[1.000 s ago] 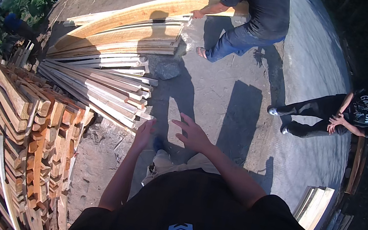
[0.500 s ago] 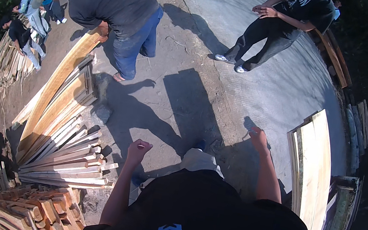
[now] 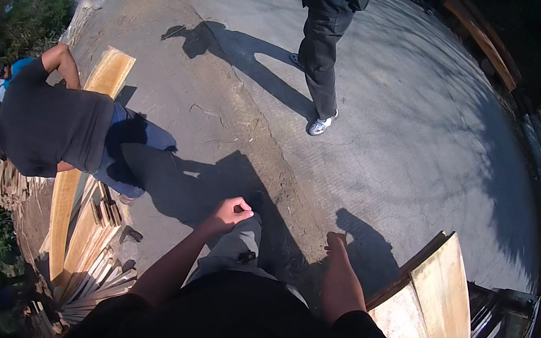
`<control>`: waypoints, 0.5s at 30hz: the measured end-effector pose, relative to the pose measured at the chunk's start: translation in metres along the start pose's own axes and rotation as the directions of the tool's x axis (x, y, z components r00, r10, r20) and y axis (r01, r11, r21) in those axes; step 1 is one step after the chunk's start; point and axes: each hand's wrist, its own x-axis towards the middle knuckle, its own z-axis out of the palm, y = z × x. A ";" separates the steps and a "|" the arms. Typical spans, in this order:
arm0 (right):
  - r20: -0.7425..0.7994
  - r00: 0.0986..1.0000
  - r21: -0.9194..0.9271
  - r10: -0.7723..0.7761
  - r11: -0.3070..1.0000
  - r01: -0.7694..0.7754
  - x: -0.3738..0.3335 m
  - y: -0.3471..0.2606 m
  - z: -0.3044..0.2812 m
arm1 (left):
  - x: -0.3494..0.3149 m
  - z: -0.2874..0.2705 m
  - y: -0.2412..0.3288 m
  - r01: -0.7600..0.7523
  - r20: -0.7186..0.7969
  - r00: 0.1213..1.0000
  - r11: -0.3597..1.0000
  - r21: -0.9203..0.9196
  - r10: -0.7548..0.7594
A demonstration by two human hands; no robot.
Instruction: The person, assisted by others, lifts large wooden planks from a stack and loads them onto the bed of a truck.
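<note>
My left hand hangs in front of my body with its fingers curled in. Whether anything small is inside that hand does not show. Held low on the other side is my right hand, seen mostly from the back, its fingers largely hidden. Neither hand touches the wood. Pale wide boards lean beside my right forearm. To the left, a person in a dark shirt bends over a long light-brown plank, one end of which sticks out beyond them.
Several sawn wood strips fan out at the lower left. Another person in dark trousers stands on the concrete paving ahead. A strip of dirt borders the paving. Dark beams lie at the far right.
The whole view has shifted. The bending person and plank now appear farther left. The standing person shows farther left, legs in another stance. My hands have come closer together in the picture.
</note>
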 end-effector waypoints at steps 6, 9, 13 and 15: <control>0.088 0.994 0.477 0.064 0.874 -0.099 0.101 -0.024 -0.071 | 0.223 -0.019 0.047 -0.061 0.074 0.996 0.992 0.114 0.053; 0.008 1.000 0.380 -0.013 0.925 0.009 0.109 -0.060 -0.129 | 0.302 -0.047 0.068 0.017 0.055 0.998 0.996 -0.091 -0.012; -0.019 0.994 0.258 0.111 0.961 -0.103 0.149 -0.140 -0.199 | 0.419 -0.099 0.146 -0.016 0.070 0.998 0.993 0.116 0.008; -0.136 0.988 0.250 0.077 0.968 -0.041 0.169 -0.200 -0.220 | 0.486 -0.118 0.169 -0.105 0.054 0.994 0.981 0.165 0.097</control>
